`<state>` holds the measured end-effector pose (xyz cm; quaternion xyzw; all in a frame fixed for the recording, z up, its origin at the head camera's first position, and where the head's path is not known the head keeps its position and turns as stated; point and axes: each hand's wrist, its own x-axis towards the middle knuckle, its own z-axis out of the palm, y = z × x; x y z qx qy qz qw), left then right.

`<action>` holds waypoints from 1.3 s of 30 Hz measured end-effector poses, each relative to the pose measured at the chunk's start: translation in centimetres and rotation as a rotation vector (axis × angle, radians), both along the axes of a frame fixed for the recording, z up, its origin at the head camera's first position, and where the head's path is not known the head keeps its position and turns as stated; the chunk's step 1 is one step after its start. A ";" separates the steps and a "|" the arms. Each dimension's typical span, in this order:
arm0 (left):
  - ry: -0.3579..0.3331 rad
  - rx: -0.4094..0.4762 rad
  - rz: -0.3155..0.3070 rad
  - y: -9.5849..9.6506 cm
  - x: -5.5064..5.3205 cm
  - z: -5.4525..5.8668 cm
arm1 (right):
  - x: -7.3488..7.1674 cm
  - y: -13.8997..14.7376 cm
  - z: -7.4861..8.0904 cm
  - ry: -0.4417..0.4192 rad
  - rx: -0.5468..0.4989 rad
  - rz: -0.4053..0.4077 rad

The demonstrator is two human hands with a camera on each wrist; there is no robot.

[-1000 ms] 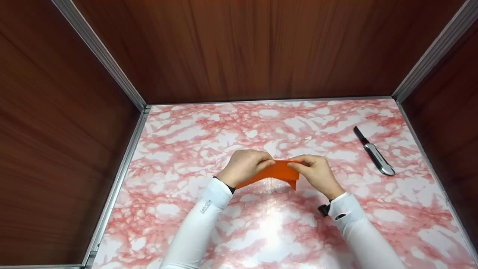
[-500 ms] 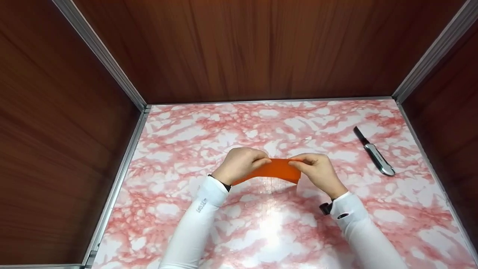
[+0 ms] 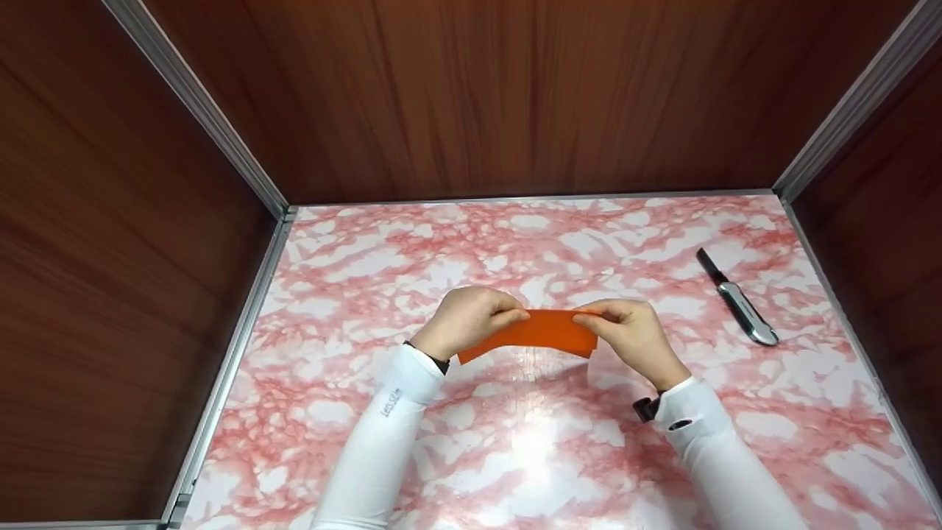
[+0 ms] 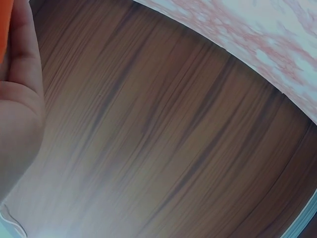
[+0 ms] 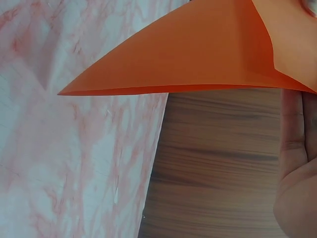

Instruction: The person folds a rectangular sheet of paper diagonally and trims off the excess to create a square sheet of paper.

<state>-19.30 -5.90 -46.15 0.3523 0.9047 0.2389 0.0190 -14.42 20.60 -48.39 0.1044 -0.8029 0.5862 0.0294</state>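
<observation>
An orange sheet of paper [image 3: 548,329], folded over, is held up above the table between both hands. My left hand [image 3: 471,320] pinches its upper edge on the left with thumb and fingers. On the right, my right hand [image 3: 631,335] pinches the same edge near the corner. In the right wrist view the orange paper [image 5: 198,54] shows as layers with a pointed, curved end, and part of the right hand [image 5: 299,163] lies behind its lower edge. Only the side of the left hand [image 4: 20,114] and a sliver of orange paper [image 4: 4,27] show in the left wrist view.
A utility knife [image 3: 747,313] with a dark tip lies on the right side of the red-and-white marbled table [image 3: 368,272]. Brown wood-grain panels [image 3: 530,103] with metal edging enclose the table at the back and both sides.
Both hands have moved slightly apart and a little away from me, still pinching the paper. More of the orange sheet shows between them, and its hanging right corner has lifted. The knife has not moved.
</observation>
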 end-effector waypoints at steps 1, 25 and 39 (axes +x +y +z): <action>0.001 0.000 -0.001 0.0 0.0 0.0 | 0.0 0.0 0.0 -0.002 0.000 0.001; -0.019 0.022 0.002 -0.9 -0.1 -0.3 | -0.1 0.7 0.1 -0.008 0.003 -0.047; -0.064 0.059 0.014 -1.3 -0.2 -0.5 | -1.2 2.0 -2.9 0.005 -0.010 -0.055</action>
